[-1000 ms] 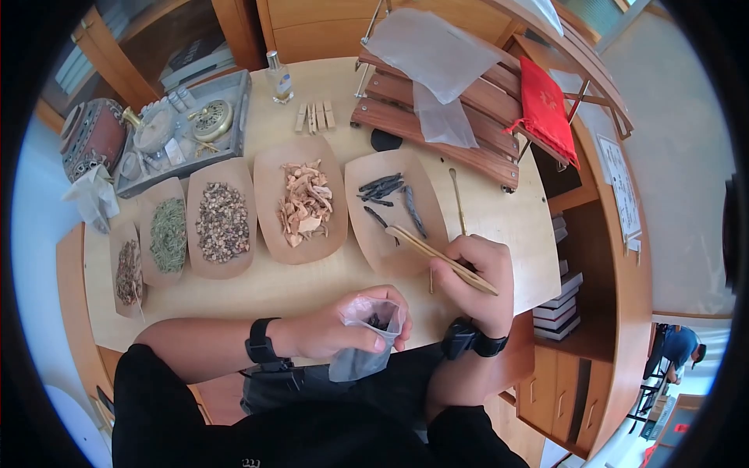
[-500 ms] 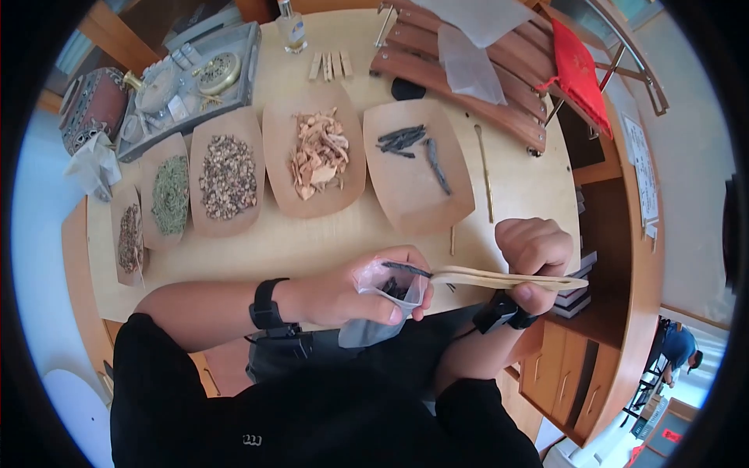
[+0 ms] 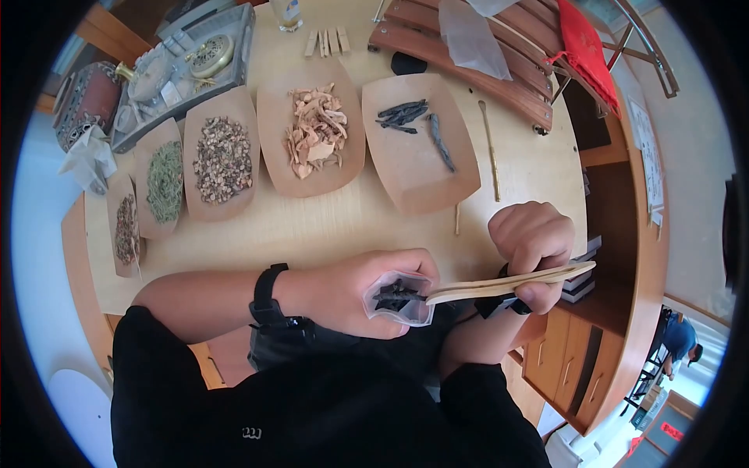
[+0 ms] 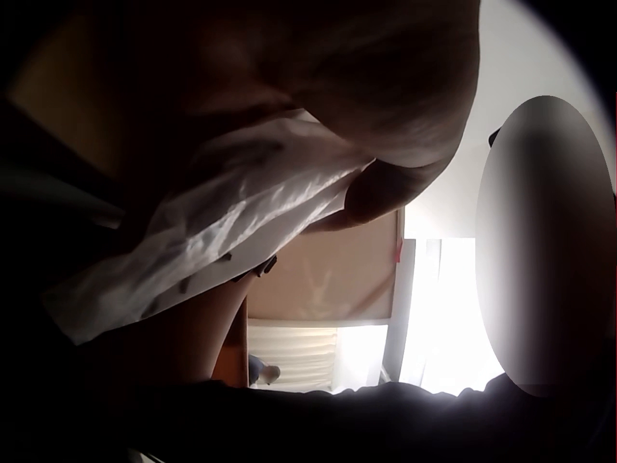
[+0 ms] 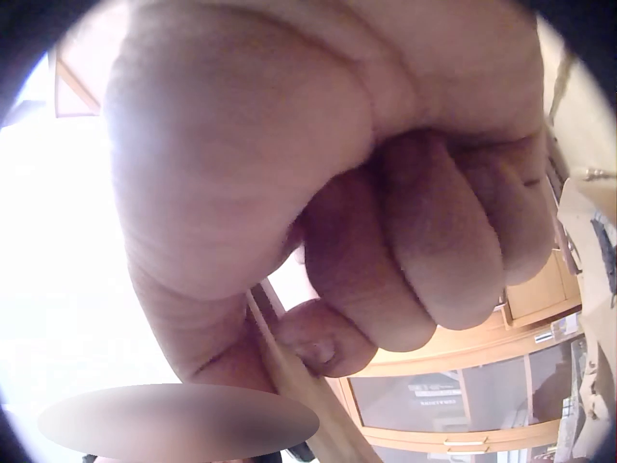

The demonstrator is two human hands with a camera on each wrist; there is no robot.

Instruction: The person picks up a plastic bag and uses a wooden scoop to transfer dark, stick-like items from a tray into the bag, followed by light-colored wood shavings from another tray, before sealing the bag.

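Note:
My left hand [image 3: 347, 290] grips a translucent white pouch [image 4: 231, 212] around its mouth. Dark dried strips [image 3: 390, 299] fill the opening. With thumb and curled fingers my right hand [image 3: 537, 238] pinches light wooden tweezers [image 3: 507, 285]; in the right wrist view the tweezers [image 5: 323, 410] run down from between thumb and forefinger. Their tips are right at the pouch's mouth, where a dark strip extends inside it from the tips. Beyond the hands, a brown paper tray [image 3: 421, 183] carries more dark strips [image 3: 403, 115] and one longer piece [image 3: 441, 143].
Left of that tray stand paper trays of pale wood-like slices [image 3: 316, 132], brown chopped pieces [image 3: 222, 160], green herb [image 3: 165, 183] and brown bits [image 3: 126, 230]. A thin metal stick [image 3: 491, 152] lies on the right. Behind are clothespins [image 3: 328, 42], a slatted wooden rack [image 3: 468, 47] and a grey tray [image 3: 242, 54].
The right hand has carried a dark strip with the tweezers from the paper tray leftward and down into the pouch's mouth. The left hand has turned the pouch's opening up toward the head camera.

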